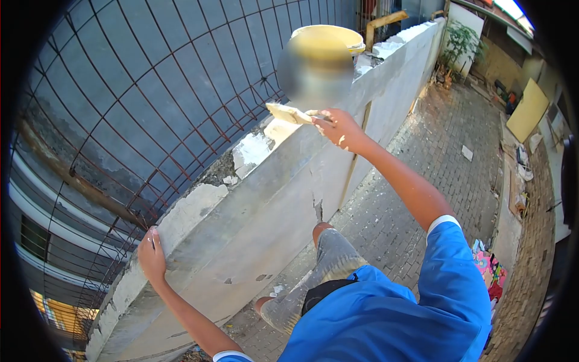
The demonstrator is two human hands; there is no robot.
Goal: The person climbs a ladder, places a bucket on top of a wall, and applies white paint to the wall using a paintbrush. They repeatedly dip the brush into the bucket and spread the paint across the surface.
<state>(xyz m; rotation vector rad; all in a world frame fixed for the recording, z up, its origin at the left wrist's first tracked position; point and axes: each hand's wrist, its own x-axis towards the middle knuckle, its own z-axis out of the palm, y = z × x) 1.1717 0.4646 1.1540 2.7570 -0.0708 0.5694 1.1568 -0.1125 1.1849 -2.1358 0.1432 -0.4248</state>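
My right hand [339, 128] is closed around the handle of a paintbrush [288, 113] coated in cream paint, held just above the wall's top edge. Cream splashes mark the fingers. Behind the brush, a bucket with a yellow rim [356, 44] stands on the wall; a blurred patch hides most of its side. My left hand [151, 256] rests on the rough top of the grey wall [241, 241], beside the wire mesh. Its fingers are stretched out with a gap between them, and no tool shows in it.
Rusty wire mesh [175, 78] rises along the wall's far side. A bent yellowish piece [386, 21] stands beyond the bucket. Brick paving [440, 151] runs along the near side, with a yellow board [528, 110] leaning at right and colourful cloth [491, 271] lower down.
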